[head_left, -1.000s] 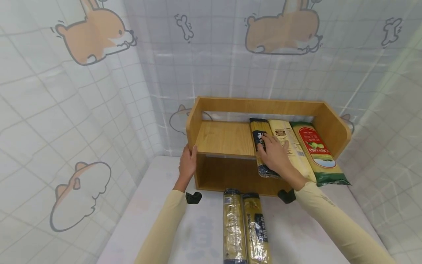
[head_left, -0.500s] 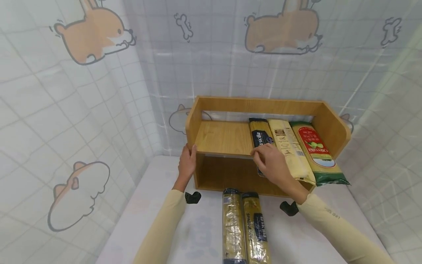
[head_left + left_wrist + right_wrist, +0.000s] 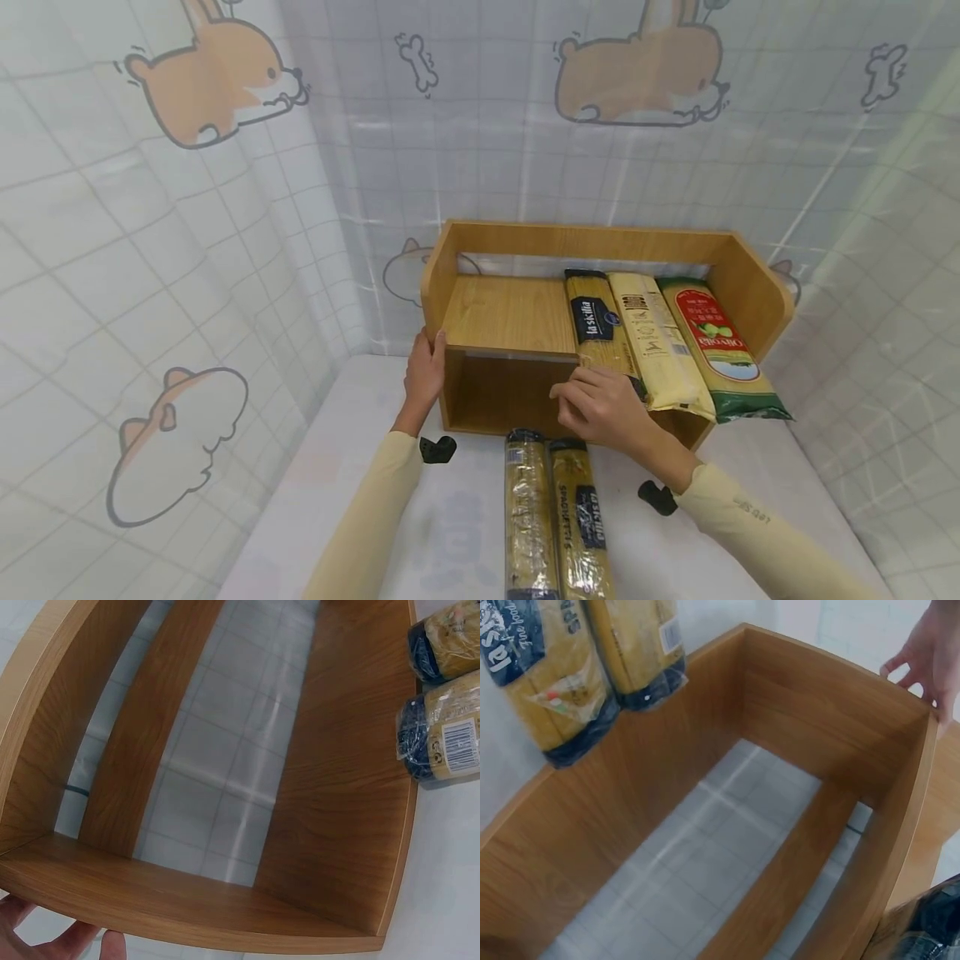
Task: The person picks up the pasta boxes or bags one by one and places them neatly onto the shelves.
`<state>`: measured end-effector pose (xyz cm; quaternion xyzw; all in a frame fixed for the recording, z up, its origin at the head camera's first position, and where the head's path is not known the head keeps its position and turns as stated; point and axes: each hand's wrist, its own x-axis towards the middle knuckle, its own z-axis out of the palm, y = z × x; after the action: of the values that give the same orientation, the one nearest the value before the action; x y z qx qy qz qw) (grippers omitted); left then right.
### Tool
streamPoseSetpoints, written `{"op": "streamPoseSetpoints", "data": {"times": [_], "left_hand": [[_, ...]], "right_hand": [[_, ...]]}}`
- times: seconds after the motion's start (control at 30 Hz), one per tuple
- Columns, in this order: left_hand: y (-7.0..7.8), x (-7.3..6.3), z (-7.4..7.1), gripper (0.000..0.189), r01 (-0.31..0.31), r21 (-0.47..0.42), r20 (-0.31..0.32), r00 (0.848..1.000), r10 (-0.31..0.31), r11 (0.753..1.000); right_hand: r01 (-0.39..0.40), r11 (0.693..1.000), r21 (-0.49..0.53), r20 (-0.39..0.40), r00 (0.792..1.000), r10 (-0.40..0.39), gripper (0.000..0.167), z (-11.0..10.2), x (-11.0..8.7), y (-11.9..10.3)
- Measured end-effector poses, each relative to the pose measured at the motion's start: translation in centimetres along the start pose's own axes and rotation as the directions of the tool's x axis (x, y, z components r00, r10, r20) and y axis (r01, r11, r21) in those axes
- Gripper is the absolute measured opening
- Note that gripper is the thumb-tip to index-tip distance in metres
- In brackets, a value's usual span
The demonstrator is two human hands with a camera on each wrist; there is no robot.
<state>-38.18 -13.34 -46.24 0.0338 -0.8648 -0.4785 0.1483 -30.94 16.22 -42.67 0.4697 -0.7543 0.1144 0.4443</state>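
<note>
My left hand (image 3: 425, 375) grips the left side panel of a two-tier wooden shelf (image 3: 510, 312); its fingertips (image 3: 112, 946) show along the panel's edge in the left wrist view. In front of the lower tier, my right hand (image 3: 600, 408) is loosely curled just below the near end of a spaghetti pack (image 3: 596, 321) with a dark blue label. That pack lies on the upper tier, its near end overhanging. To its right lie a cream-coloured pack (image 3: 656, 342) and a green and red Olivoilà pack (image 3: 716, 342).
Two more spaghetti packs, a left one (image 3: 531, 517) and a right one (image 3: 581, 521), lie side by side on the white table (image 3: 450, 533) before the shelf. Small black pieces (image 3: 437, 450) lie near the shelf's front. Patterned sheeting (image 3: 480, 150) surrounds the table.
My right hand has come off the top of the spaghetti pack and moved down toward me, with its fingers curling. The left hand keeps its grip on the shelf's side.
</note>
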Motion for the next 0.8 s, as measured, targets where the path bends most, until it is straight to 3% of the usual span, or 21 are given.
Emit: {"op": "streamPoseSetpoints", "data": {"times": [0.13,0.33,0.53,0.7,0.8], "left_hand": [[0.1,0.1,-0.1,0.061,-0.005,0.005,-0.001,1.000,0.005,1.000],[-0.1,0.0,-0.2,0.060,-0.004,0.000,-0.004,1.000,0.004,1.000],[-0.1,0.0,0.0,0.060,-0.001,-0.006,-0.006,1.000,0.001,1.000],[0.0,0.0,-0.1,0.059,0.012,-0.010,-0.007,1.000,-0.012,1.000],[0.0,-0.1,-0.1,0.059,0.013,-0.006,-0.008,1.000,-0.014,1.000]], "right_hand": [[0.059,0.998,0.014,-0.030,0.998,-0.058,0.027,0.1,-0.2,-0.2],[0.100,0.995,0.015,-0.015,0.995,-0.100,0.026,0.5,-0.5,-0.7],[0.152,0.987,-0.044,0.044,0.988,-0.150,0.027,0.5,-1.1,-1.4],[0.250,0.968,-0.029,0.101,0.964,-0.246,0.024,0.7,-1.9,-2.1],[0.257,0.966,-0.013,0.133,0.958,-0.253,0.029,1.0,-2.8,-2.4]]}}
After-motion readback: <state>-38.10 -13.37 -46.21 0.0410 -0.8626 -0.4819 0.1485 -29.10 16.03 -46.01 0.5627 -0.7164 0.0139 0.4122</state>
